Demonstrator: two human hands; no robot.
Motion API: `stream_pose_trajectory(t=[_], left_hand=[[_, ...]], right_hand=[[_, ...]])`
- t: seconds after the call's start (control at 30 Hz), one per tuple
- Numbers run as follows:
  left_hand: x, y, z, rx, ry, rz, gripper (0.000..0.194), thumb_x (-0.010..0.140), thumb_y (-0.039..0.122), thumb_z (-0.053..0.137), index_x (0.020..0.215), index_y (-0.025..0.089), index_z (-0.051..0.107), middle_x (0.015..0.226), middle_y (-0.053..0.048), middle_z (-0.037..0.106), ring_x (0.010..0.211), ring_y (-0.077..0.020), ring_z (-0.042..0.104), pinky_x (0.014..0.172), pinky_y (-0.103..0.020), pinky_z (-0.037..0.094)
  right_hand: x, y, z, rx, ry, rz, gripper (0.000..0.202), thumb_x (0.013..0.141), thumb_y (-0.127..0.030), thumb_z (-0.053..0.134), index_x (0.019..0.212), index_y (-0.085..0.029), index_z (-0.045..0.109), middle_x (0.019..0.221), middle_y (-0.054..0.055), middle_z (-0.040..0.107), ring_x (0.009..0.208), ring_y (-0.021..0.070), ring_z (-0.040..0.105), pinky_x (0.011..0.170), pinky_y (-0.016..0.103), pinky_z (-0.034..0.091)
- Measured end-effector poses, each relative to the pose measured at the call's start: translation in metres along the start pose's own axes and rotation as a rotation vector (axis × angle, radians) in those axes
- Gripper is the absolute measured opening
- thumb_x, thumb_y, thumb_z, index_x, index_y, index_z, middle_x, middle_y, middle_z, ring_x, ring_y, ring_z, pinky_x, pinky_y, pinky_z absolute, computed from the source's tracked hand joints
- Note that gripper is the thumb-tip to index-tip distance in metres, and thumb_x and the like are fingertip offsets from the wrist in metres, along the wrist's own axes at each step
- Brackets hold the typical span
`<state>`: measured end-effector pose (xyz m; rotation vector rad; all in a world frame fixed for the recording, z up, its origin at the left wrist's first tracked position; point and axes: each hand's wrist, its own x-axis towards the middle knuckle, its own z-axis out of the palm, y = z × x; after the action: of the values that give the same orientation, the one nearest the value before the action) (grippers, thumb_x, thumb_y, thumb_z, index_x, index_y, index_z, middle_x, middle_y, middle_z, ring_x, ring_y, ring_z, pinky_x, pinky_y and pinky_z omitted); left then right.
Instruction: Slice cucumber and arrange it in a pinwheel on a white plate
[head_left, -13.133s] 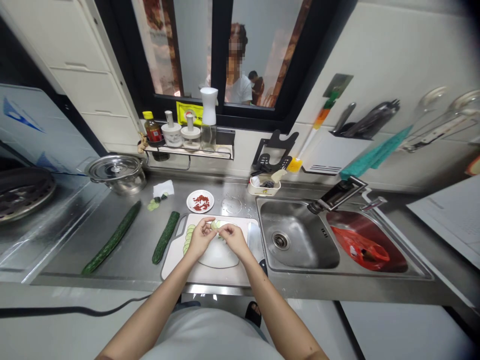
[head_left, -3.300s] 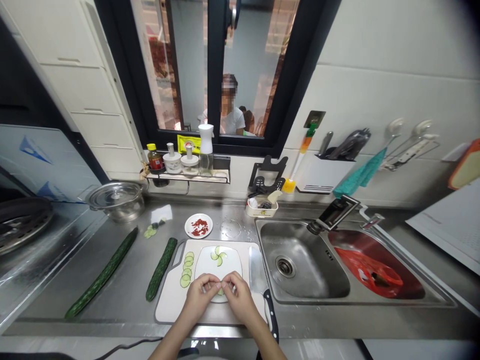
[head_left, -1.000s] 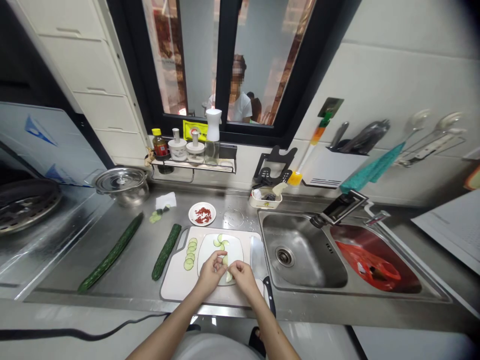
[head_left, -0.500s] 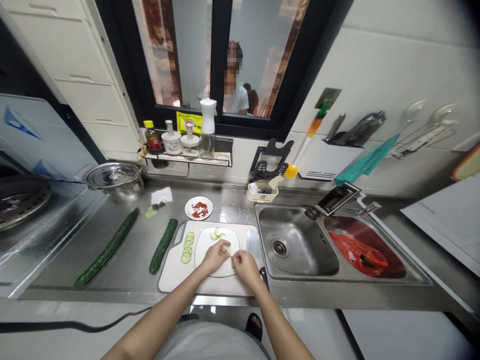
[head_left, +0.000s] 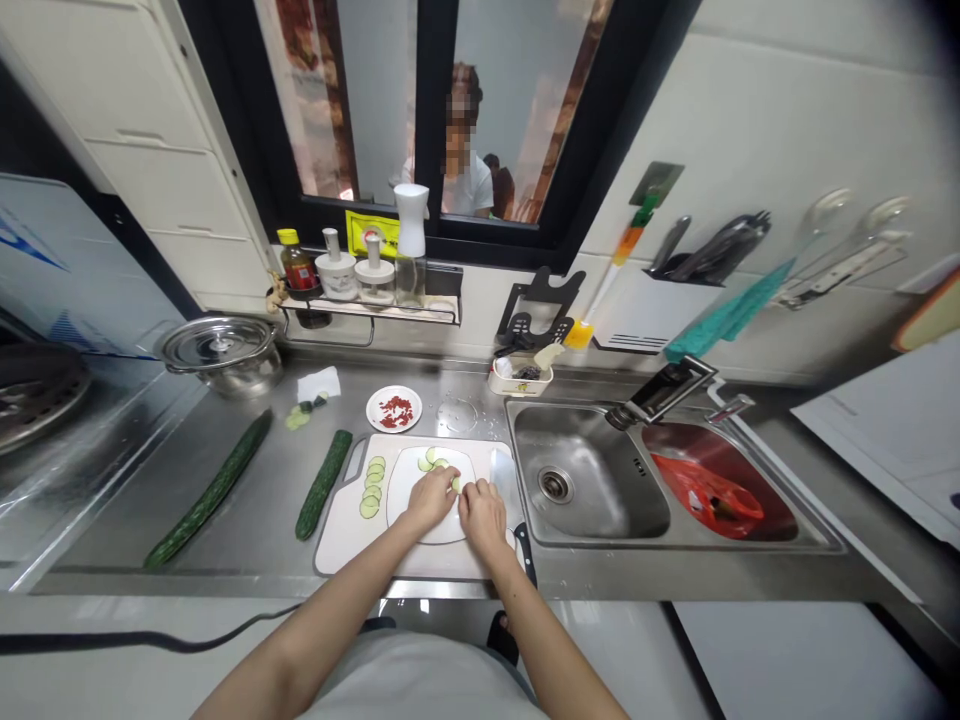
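Note:
A white plate (head_left: 426,525) lies on the white cutting board (head_left: 346,545), with a few cucumber slices (head_left: 430,458) near its far edge. Over the plate, my left hand (head_left: 431,498) pinches a cucumber slice (head_left: 456,483) at its fingertips. Close beside it on the right, my right hand (head_left: 482,513) has its fingers closed; what they hold, if anything, is hidden. Overlapping cucumber slices (head_left: 372,487) form a column on the board's left part. A knife (head_left: 525,550) lies along the board's right edge, its blade partly behind my right hand.
Two whole cucumbers (head_left: 322,487) (head_left: 214,495) lie left of the board. Behind it stands a small plate of red pieces (head_left: 394,409). A lidded pot (head_left: 225,355) is at the back left, a sink (head_left: 592,480) at the right. A person (head_left: 469,180) shows in the window.
The whole view has shifted slightly. My right hand has moved up a little, its fingers now nearer the slice in my left hand.

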<state>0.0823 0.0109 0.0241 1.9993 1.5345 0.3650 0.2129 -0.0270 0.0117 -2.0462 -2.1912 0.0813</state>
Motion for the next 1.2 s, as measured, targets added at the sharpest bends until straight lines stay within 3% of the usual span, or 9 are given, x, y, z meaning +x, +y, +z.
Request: stream_pose_trajectory(t=[0.53, 1.2], left_hand=[[-0.008, -0.001, -0.002, 0.021, 0.032, -0.015, 0.026, 0.089, 0.026, 0.053, 0.112, 0.023, 0.064, 0.112, -0.007, 0.061, 0.109, -0.0202, 0.056, 0.093, -0.029, 0.041], [-0.002, -0.005, 0.003, -0.008, 0.038, -0.022, 0.026, 0.088, 0.026, 0.055, 0.112, 0.024, 0.066, 0.109, -0.004, 0.061, 0.104, -0.0182, 0.057, 0.090, -0.027, 0.042]], right_hand=[[-0.022, 0.004, 0.006, 0.072, 0.045, 0.003, 0.025, 0.092, -0.023, 0.045, 0.105, -0.024, 0.067, 0.087, 0.006, 0.055, 0.082, 0.0178, 0.045, 0.072, 0.028, 0.028], [-0.020, -0.003, 0.001, 0.045, 0.024, 0.044, 0.025, 0.094, -0.027, 0.043, 0.097, -0.020, 0.067, 0.088, 0.007, 0.055, 0.083, 0.0180, 0.046, 0.072, 0.028, 0.029]])
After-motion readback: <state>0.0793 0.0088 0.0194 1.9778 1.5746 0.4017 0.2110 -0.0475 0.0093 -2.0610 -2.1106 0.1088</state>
